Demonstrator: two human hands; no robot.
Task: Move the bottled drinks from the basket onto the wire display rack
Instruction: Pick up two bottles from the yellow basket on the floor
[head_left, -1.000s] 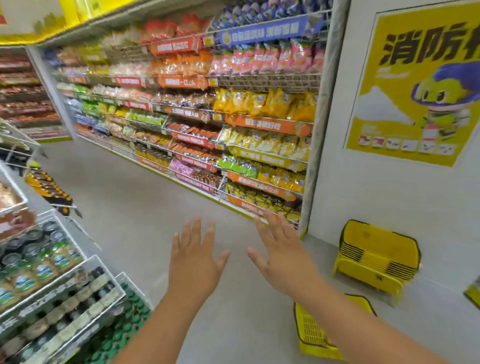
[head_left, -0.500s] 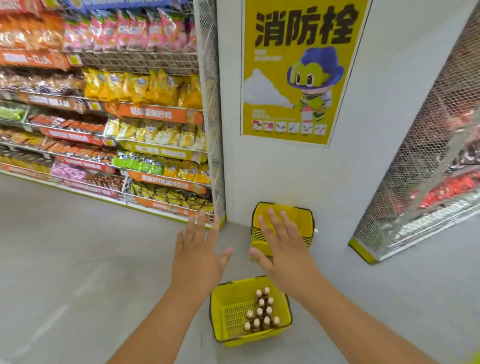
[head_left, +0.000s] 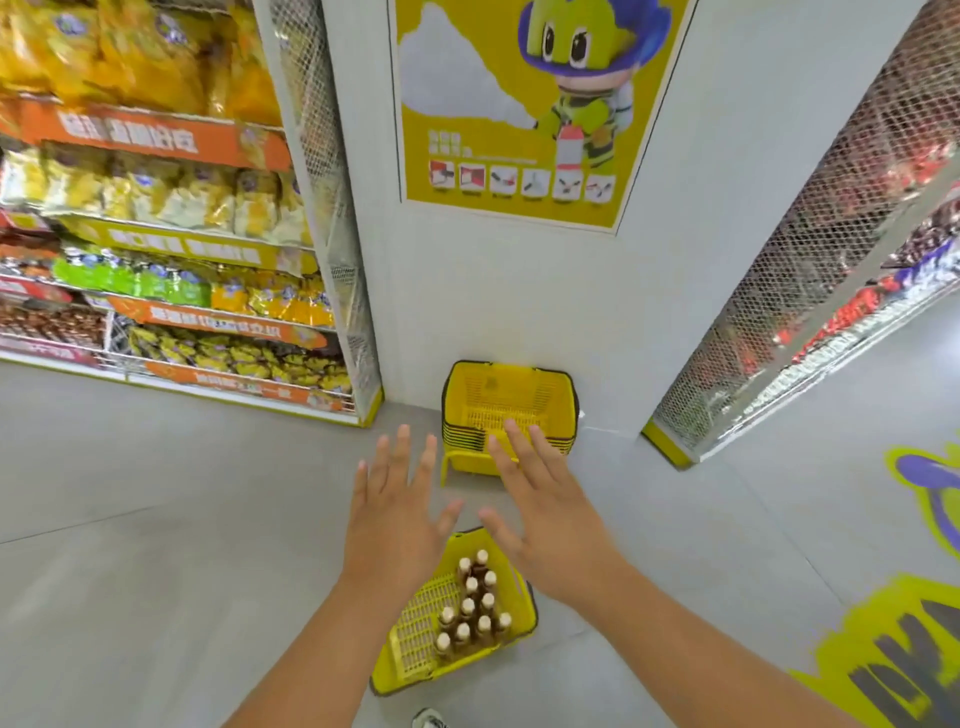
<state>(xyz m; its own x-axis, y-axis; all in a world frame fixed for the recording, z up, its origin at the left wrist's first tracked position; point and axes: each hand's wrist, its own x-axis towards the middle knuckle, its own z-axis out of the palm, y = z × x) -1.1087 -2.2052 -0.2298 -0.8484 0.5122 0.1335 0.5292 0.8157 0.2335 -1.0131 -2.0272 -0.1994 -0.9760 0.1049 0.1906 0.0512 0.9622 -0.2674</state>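
Head camera looks steeply down, close above the floor basket (head_left: 511, 631).

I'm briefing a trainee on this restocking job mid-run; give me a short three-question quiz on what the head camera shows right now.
1. True or false: the left hand and right hand are both open and hold nothing.
2. Where do the brown bottled drinks with pale caps stand? A) on a wire shelf B) in the yellow plastic basket on the floor C) in the stack of empty yellow baskets by the wall
3. Fill in: the bottles are clustered toward the basket's ____ side, as the person sees it.

Key: 1 true; 2 B; 3 right.
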